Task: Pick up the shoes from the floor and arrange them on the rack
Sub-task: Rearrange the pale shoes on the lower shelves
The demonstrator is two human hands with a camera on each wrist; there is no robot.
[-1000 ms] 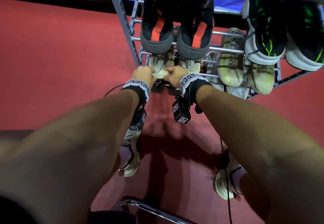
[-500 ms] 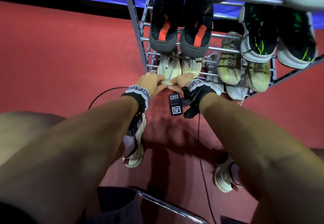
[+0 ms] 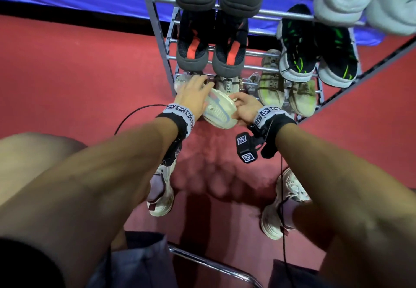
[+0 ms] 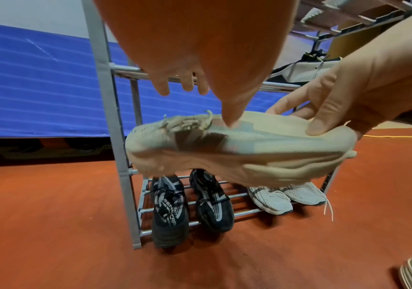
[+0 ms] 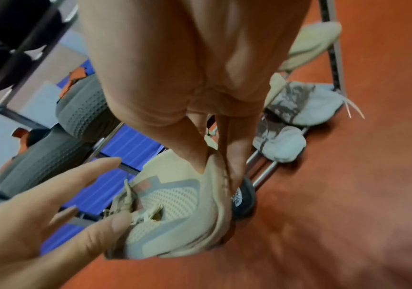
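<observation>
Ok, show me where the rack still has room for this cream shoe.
On the rack, the cream shoe fits left of the olive pair, under the black-orange pair: that stretch looks bare, the bottom pair showing through. Only a narrow gap separates the black-orange pair from the black-green pair. Elsewhere it's crowded.

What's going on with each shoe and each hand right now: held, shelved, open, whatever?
Cream sneaker: off the floor, held in front of the rack.
Right hand: pinches the cream sneaker's heel end.
Left hand: fingers spread, thumb touching the sneaker's upper.
Rack: upright, shoes on several tiers.
Black mesh pair: shelved on the bottom tier.
Pale grey pair: shelved beside them.
</observation>
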